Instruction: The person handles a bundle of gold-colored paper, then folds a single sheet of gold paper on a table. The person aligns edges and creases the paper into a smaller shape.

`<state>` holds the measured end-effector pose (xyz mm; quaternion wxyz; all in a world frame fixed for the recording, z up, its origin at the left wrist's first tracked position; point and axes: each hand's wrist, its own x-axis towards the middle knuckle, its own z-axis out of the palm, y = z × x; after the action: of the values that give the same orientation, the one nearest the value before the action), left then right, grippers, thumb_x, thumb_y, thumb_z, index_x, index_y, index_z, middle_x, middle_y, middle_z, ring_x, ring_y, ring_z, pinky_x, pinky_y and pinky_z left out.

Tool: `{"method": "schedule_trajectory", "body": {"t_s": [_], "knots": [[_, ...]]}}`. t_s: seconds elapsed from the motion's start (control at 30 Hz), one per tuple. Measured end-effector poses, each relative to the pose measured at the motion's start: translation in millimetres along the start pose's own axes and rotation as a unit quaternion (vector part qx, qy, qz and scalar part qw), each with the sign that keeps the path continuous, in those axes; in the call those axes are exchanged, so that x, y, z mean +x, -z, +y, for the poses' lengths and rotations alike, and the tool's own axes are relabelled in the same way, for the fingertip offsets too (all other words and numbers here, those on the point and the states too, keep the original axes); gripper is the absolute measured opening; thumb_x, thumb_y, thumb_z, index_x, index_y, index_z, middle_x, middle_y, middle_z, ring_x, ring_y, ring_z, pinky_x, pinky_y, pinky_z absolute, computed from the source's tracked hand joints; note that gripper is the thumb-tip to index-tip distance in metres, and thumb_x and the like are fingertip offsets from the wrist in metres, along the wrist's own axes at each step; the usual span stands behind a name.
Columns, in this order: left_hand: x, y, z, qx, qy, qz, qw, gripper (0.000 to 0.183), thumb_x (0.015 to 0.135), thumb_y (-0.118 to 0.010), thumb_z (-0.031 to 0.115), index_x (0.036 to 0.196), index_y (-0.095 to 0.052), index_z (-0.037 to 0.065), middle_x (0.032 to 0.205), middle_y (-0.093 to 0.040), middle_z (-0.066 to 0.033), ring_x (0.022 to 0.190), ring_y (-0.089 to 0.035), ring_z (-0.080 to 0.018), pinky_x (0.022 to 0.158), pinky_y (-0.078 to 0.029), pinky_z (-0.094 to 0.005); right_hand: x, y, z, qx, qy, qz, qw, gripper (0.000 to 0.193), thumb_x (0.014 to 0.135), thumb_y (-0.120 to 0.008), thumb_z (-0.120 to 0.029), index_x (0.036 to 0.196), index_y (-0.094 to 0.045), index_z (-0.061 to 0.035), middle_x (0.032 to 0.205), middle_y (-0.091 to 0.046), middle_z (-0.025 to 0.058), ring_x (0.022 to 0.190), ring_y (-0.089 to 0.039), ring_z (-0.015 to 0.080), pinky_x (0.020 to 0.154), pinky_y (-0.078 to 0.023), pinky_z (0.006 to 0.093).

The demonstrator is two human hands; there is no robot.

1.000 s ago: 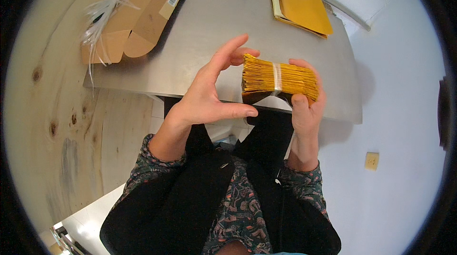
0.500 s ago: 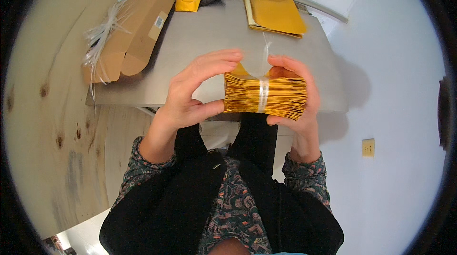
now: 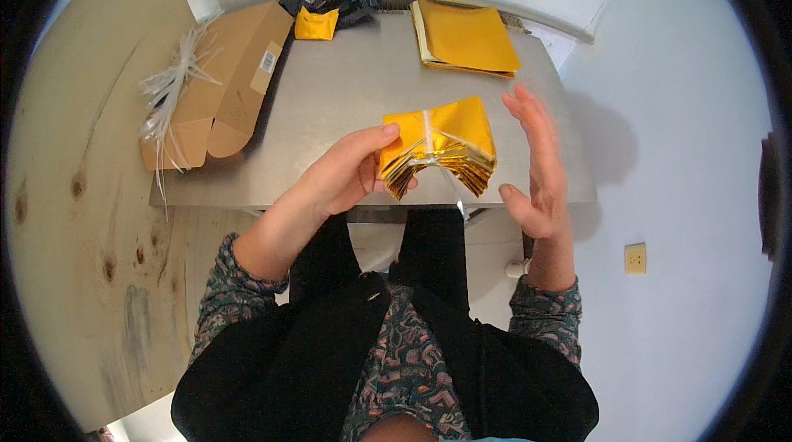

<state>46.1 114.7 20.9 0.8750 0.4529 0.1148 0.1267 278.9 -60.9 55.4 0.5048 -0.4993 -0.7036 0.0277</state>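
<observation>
A bundle of shiny gold foil sheets (image 3: pixel 458 130), tied round its middle with a white plastic strip (image 3: pixel 428 135), is held above the near part of the table. My left hand (image 3: pixel 353 163) grips its left end, thumb on top and fingers underneath. The bundle bows, and its lower edges fan out on both sides of the tie. A loose tail of the strip dangles below it. Apart from the bundle, to its right, my right hand (image 3: pixel 538 168) is open, fingers raised and thumb spread, with nothing in it.
The metal table (image 3: pixel 346 87) carries a brown cardboard box (image 3: pixel 227 83) at left, with a bunch of white strips (image 3: pixel 175 83) on it. Behind lie a small gold packet (image 3: pixel 316 24) and black plastic (image 3: pixel 360 3). A stack of gold sheets (image 3: pixel 470 36) lies at back right.
My right hand has let go of the bundle and moved right. The bundle has turned, so its gold top face now shows instead of the layered edges. My left hand still holds it.
</observation>
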Motion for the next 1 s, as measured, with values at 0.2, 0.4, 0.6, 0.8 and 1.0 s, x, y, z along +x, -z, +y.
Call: {"method": "schedule_trajectory", "body": {"t_s": [0.2, 0.4, 0.6, 0.8, 1.0], "knots": [[34, 1, -2, -0.046, 0.114, -0.008, 0.992, 0.048, 0.106, -0.054, 0.047, 0.127, -0.059, 0.004, 0.101, -0.072, -0.0130, 0.080, -0.074, -0.0244, 0.073, -0.062, -0.0350, -5, 8, 9, -0.089, -0.026, -0.105, 0.990, 0.097, 0.066, -0.076, -0.005, 0.156, -0.042, -0.0051, 0.162, -0.041, 0.0189, 0.148, -0.041, 0.0376, 0.122, -0.034, 0.0469], [69, -5, -4, -0.081, 0.186, 0.005, 0.979, 0.060, 0.107, -0.047, 0.057, 0.134, -0.057, 0.004, 0.110, -0.072, -0.0171, 0.079, -0.075, -0.0293, 0.073, -0.064, -0.0377, -10, 10, 47, -0.135, -0.070, -0.011, 0.988, 0.079, 0.071, -0.086, -0.006, 0.144, -0.055, -0.0025, 0.145, -0.059, 0.0148, 0.134, -0.055, 0.0324, 0.113, -0.043, 0.0407], [97, 12, -5, 0.062, 0.202, 0.007, 0.977, 0.071, 0.109, -0.035, 0.062, 0.136, -0.057, 0.000, 0.117, -0.072, -0.0159, 0.100, -0.074, -0.0263, 0.085, -0.062, -0.0410, -22, 50, 138, -0.022, -0.269, 0.129, 0.954, 0.047, 0.085, -0.085, -0.014, 0.127, -0.066, -0.0034, 0.115, -0.070, 0.0082, 0.107, -0.063, 0.0186, 0.094, -0.051, 0.0322], [98, 78, 6, 0.109, 0.164, 0.077, 0.977, 0.038, 0.112, -0.046, 0.033, 0.128, -0.061, 0.002, 0.114, -0.073, -0.0107, 0.102, -0.073, -0.0203, 0.083, -0.062, -0.0362, -1, 122, 275, 0.070, -0.376, 0.356, 0.853, 0.045, 0.096, -0.076, -0.034, 0.123, -0.068, 0.0007, 0.111, -0.070, 0.0066, 0.094, -0.061, 0.0117, 0.085, -0.050, 0.0315], [97, 104, -8, 0.013, 0.156, 0.072, 0.985, 0.032, 0.111, -0.051, 0.027, 0.125, -0.061, 0.000, 0.110, -0.073, -0.0124, 0.093, -0.075, -0.0204, 0.082, -0.063, -0.0326, 32, 134, 395, 0.002, -0.403, 0.284, 0.870, 0.051, 0.094, -0.077, -0.037, 0.123, -0.068, 0.0047, 0.116, -0.072, 0.0096, 0.103, -0.065, 0.0190, 0.091, -0.050, 0.0321]]}}
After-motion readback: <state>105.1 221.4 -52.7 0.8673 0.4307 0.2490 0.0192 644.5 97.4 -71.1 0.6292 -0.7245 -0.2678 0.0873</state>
